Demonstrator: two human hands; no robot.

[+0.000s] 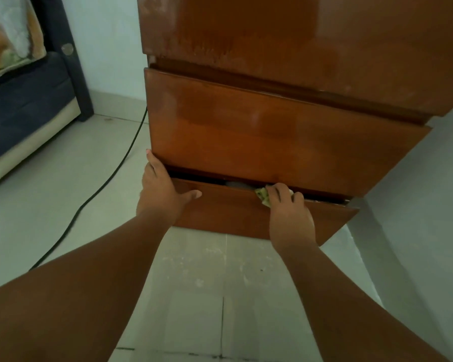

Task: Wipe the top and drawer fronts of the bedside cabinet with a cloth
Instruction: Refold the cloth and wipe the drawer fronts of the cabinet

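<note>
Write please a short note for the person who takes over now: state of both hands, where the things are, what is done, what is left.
Left hand: flat, open, on the left end of the bottom drawer front, thumb along it.
Right hand: holds the yellowish cloth at the top edge of that drawer, fingers curled over it.
Bottom drawer is slightly open; the middle drawer front above looks shut.
Done: cannot tell from the picture; the upper front shows dull smears.
Left: finish the bottom edge and front, then check the upper fronts and the top, which is out of view.
</note>
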